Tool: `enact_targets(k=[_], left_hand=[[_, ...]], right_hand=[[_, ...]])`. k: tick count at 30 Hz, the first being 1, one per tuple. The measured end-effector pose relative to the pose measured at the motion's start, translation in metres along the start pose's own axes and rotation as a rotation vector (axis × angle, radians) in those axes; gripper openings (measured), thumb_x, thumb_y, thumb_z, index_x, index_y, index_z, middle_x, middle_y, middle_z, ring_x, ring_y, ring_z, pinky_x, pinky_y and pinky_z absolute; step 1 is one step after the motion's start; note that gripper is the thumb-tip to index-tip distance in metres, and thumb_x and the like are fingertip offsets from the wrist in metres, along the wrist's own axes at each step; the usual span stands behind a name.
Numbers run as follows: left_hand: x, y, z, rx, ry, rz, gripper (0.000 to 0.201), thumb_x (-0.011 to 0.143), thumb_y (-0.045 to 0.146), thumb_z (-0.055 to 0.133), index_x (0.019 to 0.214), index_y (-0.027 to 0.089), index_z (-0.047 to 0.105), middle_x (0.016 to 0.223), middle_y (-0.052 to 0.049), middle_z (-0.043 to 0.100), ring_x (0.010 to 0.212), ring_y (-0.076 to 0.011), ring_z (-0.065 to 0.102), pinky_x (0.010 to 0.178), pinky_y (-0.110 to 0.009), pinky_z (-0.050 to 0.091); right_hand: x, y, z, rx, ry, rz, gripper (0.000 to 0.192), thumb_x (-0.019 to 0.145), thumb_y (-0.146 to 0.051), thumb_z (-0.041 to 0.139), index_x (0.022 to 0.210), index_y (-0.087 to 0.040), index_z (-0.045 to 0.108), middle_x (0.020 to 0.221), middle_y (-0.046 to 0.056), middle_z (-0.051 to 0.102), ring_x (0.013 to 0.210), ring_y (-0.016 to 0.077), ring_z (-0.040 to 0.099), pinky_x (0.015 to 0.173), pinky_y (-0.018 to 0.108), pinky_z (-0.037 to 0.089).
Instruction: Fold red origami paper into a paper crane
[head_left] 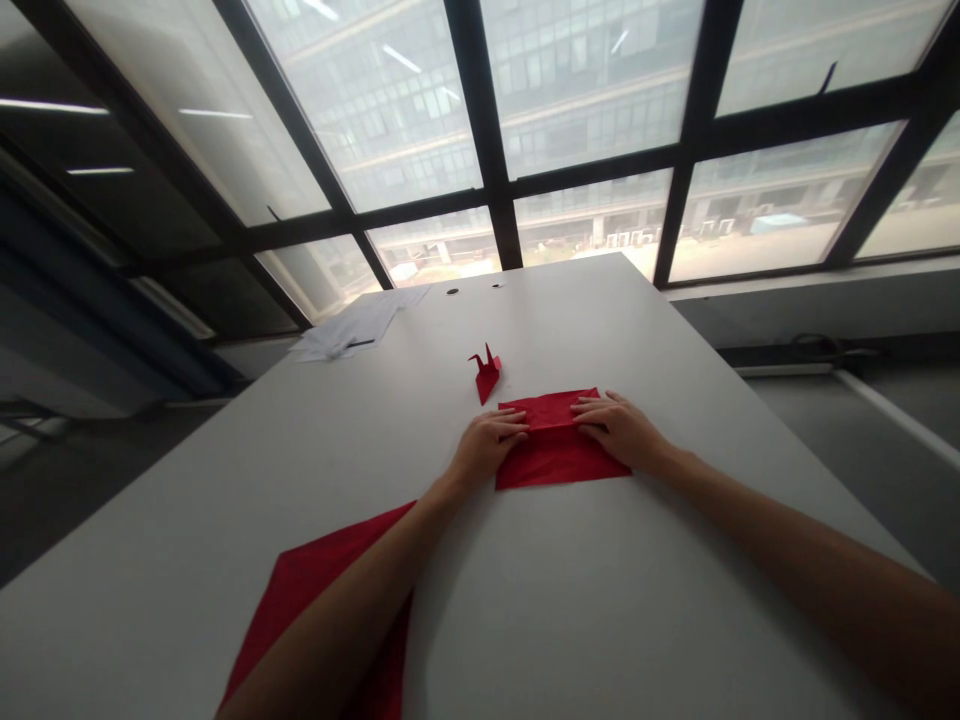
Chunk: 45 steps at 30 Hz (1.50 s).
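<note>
A square sheet of red paper (566,462) lies on the white table, with a raised crease running across its middle. At the left end of that crease, my left hand (486,445) pinches the paper between thumb and fingers. My right hand (621,432) grips the same crease toward its right end, fingers bent over the sheet. Just beyond the left hand stands a folded red paper crane (487,378). Under my left forearm is a larger piece of red paper (315,580), partly hidden by the arm.
White paper sheets (352,325) with a dark pen (361,344) lie at the table's far left. Two small round holes (452,292) sit near the far edge of the table (562,600). Dark-framed windows (585,80) rise behind it.
</note>
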<state>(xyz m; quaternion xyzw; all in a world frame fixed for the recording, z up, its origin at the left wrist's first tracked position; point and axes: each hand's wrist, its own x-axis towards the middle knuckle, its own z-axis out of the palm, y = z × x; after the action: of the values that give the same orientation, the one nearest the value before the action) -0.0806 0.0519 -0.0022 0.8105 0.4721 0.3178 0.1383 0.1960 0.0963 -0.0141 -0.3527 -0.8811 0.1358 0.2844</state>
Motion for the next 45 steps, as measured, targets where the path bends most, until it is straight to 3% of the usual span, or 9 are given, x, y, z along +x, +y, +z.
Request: enact_targets(k=[5,8,14,18,22,26,29,34,45], left_hand=[[0.002,0.008,-0.002,0.010,0.204,0.039,0.017,0.091,0.029,0.065,0.101,0.027,0.078,0.109,-0.004,0.075,0.104,-0.0228,0.069,0.099,-0.042,0.051],[0.002,0.015,-0.003,-0.001,0.309,0.051,0.017,0.092,0.030,0.064,0.102,0.026,0.077,0.104,-0.005,0.076,0.100,-0.0221,0.070,0.095,-0.040,0.053],[0.000,0.023,0.000,0.065,0.019,0.012,0.022,0.095,0.034,0.058,0.105,0.028,0.077,0.108,-0.003,0.075,0.104,-0.0214,0.068,0.095,-0.037,0.052],[-0.002,0.025,-0.004,0.010,0.047,-0.053,0.031,0.100,0.036,0.048,0.103,0.024,0.077,0.105,-0.004,0.076,0.095,-0.0201,0.070,0.085,-0.032,0.054],[-0.002,0.022,-0.007,-0.038,0.108,-0.100,0.030,0.098,0.036,0.051,0.105,0.021,0.075,0.098,-0.005,0.077,0.082,-0.0183,0.072,0.074,-0.028,0.056],[0.000,0.018,-0.007,0.097,-0.046,0.047,0.043,0.092,0.033,0.062,0.134,0.025,0.059,0.138,-0.007,0.060,0.128,-0.0247,0.055,0.110,-0.042,0.043],[0.001,0.016,-0.005,0.160,-0.183,0.050,0.050,0.091,0.040,0.062,0.139,0.025,0.055,0.148,-0.009,0.049,0.140,-0.0271,0.042,0.117,-0.048,0.033],[0.000,0.011,-0.005,0.199,-0.157,0.050,0.044,0.094,0.039,0.058,0.136,0.027,0.058,0.146,-0.008,0.052,0.139,-0.0262,0.044,0.117,-0.048,0.033],[0.001,0.000,-0.002,0.175,-0.050,0.003,0.033,0.092,0.036,0.062,0.123,0.030,0.068,0.134,-0.005,0.063,0.129,-0.0247,0.054,0.112,-0.045,0.040]], right_hand=[[0.000,-0.011,-0.007,0.044,0.249,-0.051,0.020,0.093,-0.022,0.056,0.096,-0.026,0.075,0.105,0.004,0.075,0.101,0.0220,0.066,0.099,0.042,0.045],[0.000,-0.012,-0.008,0.027,0.365,-0.067,0.021,0.095,-0.023,0.054,0.097,-0.025,0.074,0.104,0.004,0.074,0.100,0.0215,0.064,0.098,0.040,0.044],[0.000,-0.012,-0.008,-0.220,0.302,0.197,0.027,0.088,-0.022,0.061,0.115,-0.020,0.068,0.117,0.011,0.067,0.110,0.0284,0.057,0.097,0.045,0.042],[-0.004,-0.021,-0.014,-0.314,0.156,0.231,0.017,0.092,-0.029,0.057,0.094,-0.020,0.072,0.095,0.009,0.069,0.094,0.0269,0.062,0.088,0.043,0.045],[-0.005,-0.022,-0.012,-0.218,-0.006,0.062,0.019,0.094,-0.026,0.055,0.098,-0.022,0.073,0.108,0.008,0.072,0.102,0.0232,0.064,0.095,0.038,0.045],[-0.003,-0.017,-0.007,-0.125,0.003,-0.008,0.028,0.096,-0.021,0.047,0.111,-0.025,0.071,0.123,0.005,0.069,0.122,0.0225,0.059,0.106,0.039,0.041],[-0.005,-0.018,-0.007,-0.099,0.022,-0.004,0.027,0.095,-0.030,0.052,0.116,-0.026,0.070,0.125,0.006,0.069,0.121,0.0251,0.059,0.107,0.043,0.042],[-0.010,-0.019,-0.007,-0.089,-0.050,-0.064,0.045,0.089,-0.041,0.063,0.130,-0.025,0.062,0.140,0.011,0.058,0.135,0.0317,0.048,0.113,0.055,0.033],[-0.003,-0.005,-0.005,-0.061,-0.102,-0.026,0.029,0.095,-0.035,0.055,0.121,-0.031,0.068,0.139,0.007,0.059,0.136,0.0294,0.047,0.113,0.061,0.026]])
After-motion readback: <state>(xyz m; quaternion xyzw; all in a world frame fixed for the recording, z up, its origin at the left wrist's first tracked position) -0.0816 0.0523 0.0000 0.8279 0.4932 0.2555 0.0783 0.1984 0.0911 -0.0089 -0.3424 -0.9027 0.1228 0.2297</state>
